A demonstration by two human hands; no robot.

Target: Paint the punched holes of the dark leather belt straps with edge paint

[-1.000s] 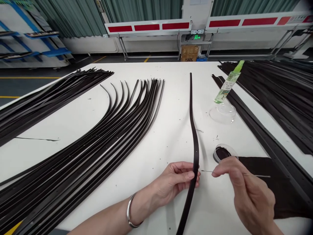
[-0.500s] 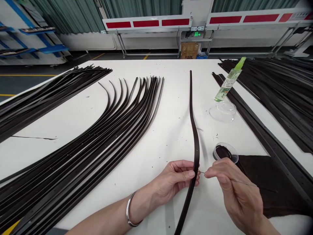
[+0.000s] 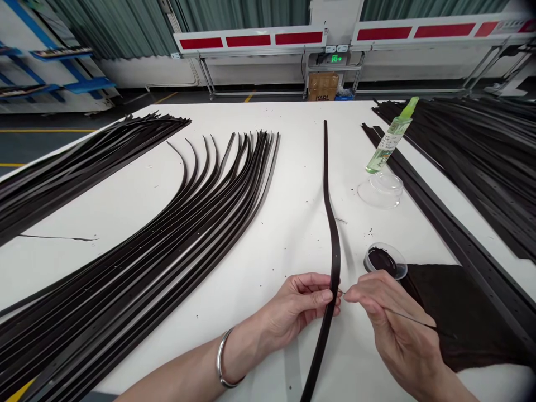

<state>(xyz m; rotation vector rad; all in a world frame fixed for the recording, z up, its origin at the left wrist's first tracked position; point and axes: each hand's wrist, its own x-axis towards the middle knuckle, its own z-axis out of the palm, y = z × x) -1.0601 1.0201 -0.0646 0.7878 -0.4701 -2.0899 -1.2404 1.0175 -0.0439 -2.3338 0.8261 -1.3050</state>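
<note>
My left hand (image 3: 299,304) pinches a long black leather-like strip (image 3: 334,240) between thumb and fingers, lifting part of it off the white table (image 3: 234,312). The strip's far end rests on the tabletop. In my right hand (image 3: 397,321) is a thin metal tool (image 3: 408,318), gripped like a pen. Its tip meets the strip's right edge beside my left fingertips; the exact contact is hard to make out. Just beyond the right hand stands a small clear dish (image 3: 385,261) of dark paste or liquid. A dark cloth (image 3: 460,318) lies under and beside that hand.
Many black strips (image 3: 180,223) fan across the table's left side, with another bundle (image 3: 104,151) behind them. At right lie wider punched strips (image 3: 452,223) and a large pile (image 3: 473,151). A green spray bottle (image 3: 389,139) leans near a clear plastic lid (image 3: 381,191).
My right hand has moved slightly left, bringing the thin tool closer to the strip, and its back end has shifted left. My left hand keeps its hold almost unmoved.
</note>
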